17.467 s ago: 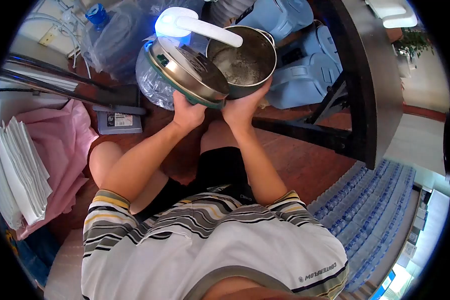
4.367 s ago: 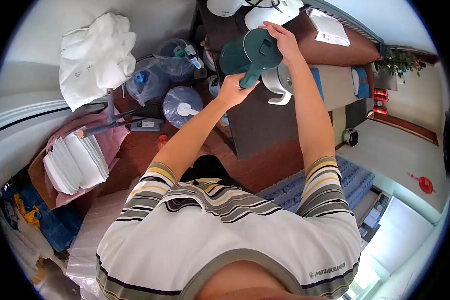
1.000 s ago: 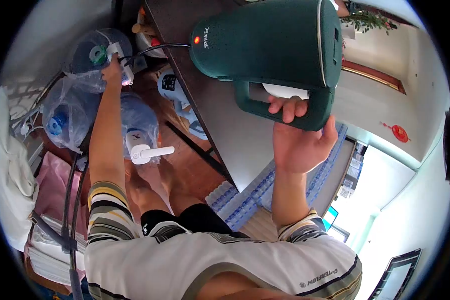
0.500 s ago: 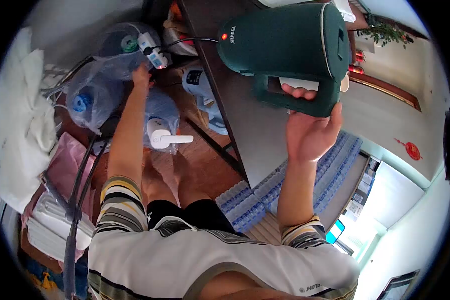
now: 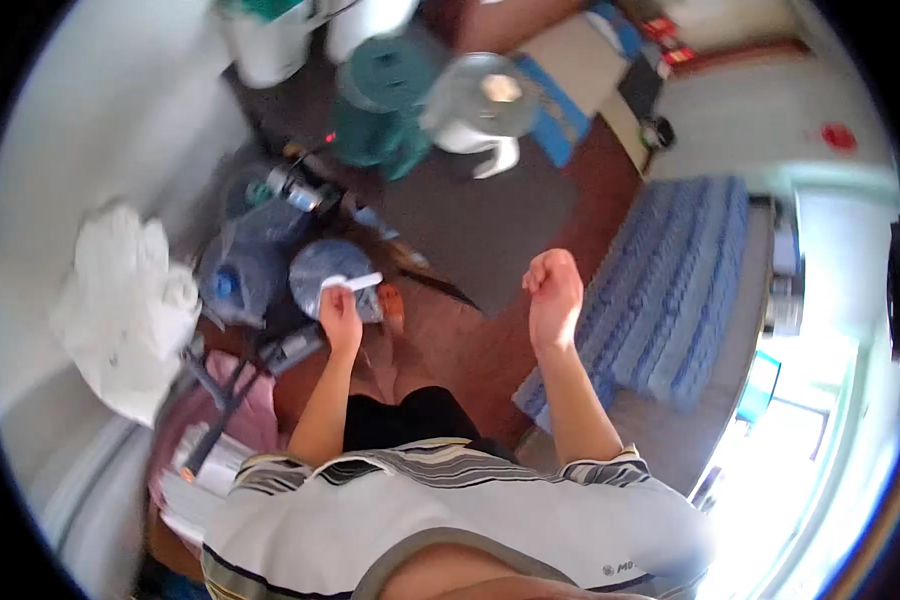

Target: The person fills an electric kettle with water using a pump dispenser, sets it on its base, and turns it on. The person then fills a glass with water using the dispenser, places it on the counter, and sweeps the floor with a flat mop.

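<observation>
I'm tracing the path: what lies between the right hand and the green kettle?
Head view: red floor shows by the right hand, then bare dark tabletop up to the green kettle; the white kettle stands to one side, off that line.

The green kettle (image 5: 382, 105) at the far side looks like matt, smooth plastic, though blurred. The white handle (image 5: 498, 155) to its right looks like smooth plastic too. Beneath, the tabletop (image 5: 505, 220) is dark, smooth and dull. A bottle (image 5: 232, 290) at left is clear plastic. The reddish floor (image 5: 450, 345) has a faint gloss; the near shirt (image 5: 440, 515) is soft, matt cloth.
</observation>
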The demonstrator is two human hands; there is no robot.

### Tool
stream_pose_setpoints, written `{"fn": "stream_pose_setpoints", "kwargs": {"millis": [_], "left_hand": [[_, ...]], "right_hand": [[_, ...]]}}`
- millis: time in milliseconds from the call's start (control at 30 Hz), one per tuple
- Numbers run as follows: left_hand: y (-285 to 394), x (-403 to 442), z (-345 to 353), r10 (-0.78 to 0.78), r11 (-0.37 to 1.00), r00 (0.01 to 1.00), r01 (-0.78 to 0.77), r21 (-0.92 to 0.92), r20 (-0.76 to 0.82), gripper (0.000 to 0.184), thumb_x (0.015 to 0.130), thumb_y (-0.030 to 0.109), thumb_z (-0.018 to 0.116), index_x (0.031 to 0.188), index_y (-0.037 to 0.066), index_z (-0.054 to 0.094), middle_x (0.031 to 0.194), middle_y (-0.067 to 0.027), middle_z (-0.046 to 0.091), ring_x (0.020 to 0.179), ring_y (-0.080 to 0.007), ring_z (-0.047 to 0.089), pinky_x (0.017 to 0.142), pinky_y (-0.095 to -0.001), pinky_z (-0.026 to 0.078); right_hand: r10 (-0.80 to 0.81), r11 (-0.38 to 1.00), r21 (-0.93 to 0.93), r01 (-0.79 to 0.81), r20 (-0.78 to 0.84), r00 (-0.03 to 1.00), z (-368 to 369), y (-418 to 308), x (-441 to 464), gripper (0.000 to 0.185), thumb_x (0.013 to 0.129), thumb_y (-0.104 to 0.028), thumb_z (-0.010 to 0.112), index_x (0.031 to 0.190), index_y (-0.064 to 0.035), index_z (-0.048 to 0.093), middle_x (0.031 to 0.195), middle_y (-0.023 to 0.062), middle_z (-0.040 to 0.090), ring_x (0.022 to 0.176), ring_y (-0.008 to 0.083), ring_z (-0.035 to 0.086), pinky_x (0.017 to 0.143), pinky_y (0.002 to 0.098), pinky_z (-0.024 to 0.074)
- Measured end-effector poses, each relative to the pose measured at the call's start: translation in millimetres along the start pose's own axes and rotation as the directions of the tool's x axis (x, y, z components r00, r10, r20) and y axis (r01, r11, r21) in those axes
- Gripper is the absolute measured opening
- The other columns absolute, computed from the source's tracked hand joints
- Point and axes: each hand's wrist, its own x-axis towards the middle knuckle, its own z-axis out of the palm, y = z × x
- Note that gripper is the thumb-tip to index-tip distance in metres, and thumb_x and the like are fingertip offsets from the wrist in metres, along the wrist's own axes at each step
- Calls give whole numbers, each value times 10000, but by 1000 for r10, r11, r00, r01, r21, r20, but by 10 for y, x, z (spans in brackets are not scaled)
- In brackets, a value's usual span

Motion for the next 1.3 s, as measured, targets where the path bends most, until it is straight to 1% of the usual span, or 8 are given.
{"fn": "stream_pose_setpoints", "kwargs": {"millis": [67, 100, 167, 333, 733, 900, 1000, 1300], "left_hand": [[182, -166, -68, -165, 984, 919, 131, 117, 357, 190, 969, 182, 565, 880, 19, 529, 781, -20, 528, 736, -116, 486, 666, -287, 422], [-2, -265, 17, 60, 953, 876, -194, 234, 479, 265, 977, 229, 558, 848, -1, 532, 736, -27, 526, 675, -175, 473, 640, -348, 419], [284, -306, 25, -43, 913, 747, -240, 329, 664, 321, 956, 207, 562, 737, -23, 518, 690, -133, 548, 641, -276, 502, 607, -418, 398], [938, -856, 160, 254, 806, 466, -586, 81, 848, 394, 905, 150, 601, 596, -3, 410, 560, -161, 429, 524, -327, 426, 512, -441, 296], [2509, -3914, 1795, 140, 982, 24, 125, -142, 990, 380, 1032, 243, 475, 685, 147, 353, 578, 67, 331, 478, -18, 314, 415, -187, 221], [3274, -5560, 2077, 708, 493, -400, -311, -812, 583, 285, 856, 173, 694, 1087, 47, 584, 1083, -142, 620, 997, -310, 587, 884, -399, 469], [3222, -6363, 2253, 566, 337, -746, -179, -924, 351, 420, 911, 396, 586, 1146, 50, 620, 1164, -147, 636, 1059, -332, 602, 938, -465, 445], [2870, -7517, 2838, -5, 633, -995, 71, -771, -96, 596, 875, 574, 569, 1125, 37, 635, 1011, -150, 678, 934, -348, 646, 813, -434, 514]], "right_hand": [[-145, 963, -250, 101, -164, 976, -265, -322, -344, 391, 1024, -276, 458, 673, -107, 431, 628, -35, 377, 581, 83, 327, 543, 262, 290], [-209, 969, -178, 173, -211, 955, -472, -503, -520, 467, 1031, -299, 461, 602, -124, 400, 591, -52, 359, 553, 75, 306, 505, 274, 262], [-29, 912, -379, -158, -444, 896, -774, -615, -722, 565, 1033, -418, 450, 548, -135, 388, 574, -83, 339, 536, 74, 290, 460, 296, 246], [-204, 836, -547, 33, -254, 946, -1493, -1450, -1368, 622, 1024, -412, 471, 586, 12, 349, 543, 38, 257, 527, 108, 273, 455, 373, 292], [-612, 634, -751, 183, -344, 712, -3758, -1543, -4242, 548, 1017, -261, 484, 562, 33, 398, 487, 188, 369, 440, 296, 282, 467, 422, 328], [-238, 605, -728, -323, -552, 799, -4279, -1239, -4951, 241, 914, -220, 579, 1084, -59, 635, 892, 174, 697, 881, 391, 658, 765, 493, 510], [-271, 359, -882, -305, -411, 871, -4490, -625, -5157, 308, 851, -180, 628, 1147, -95, 623, 1083, 163, 672, 1045, 317, 633, 854, 429, 520], [-195, 766, -621, -167, -471, 860, -4916, 214, -5467, 303, 838, -159, 632, 1134, -95, 639, 1121, 154, 661, 1081, 312, 613, 878, 429, 513]]}}
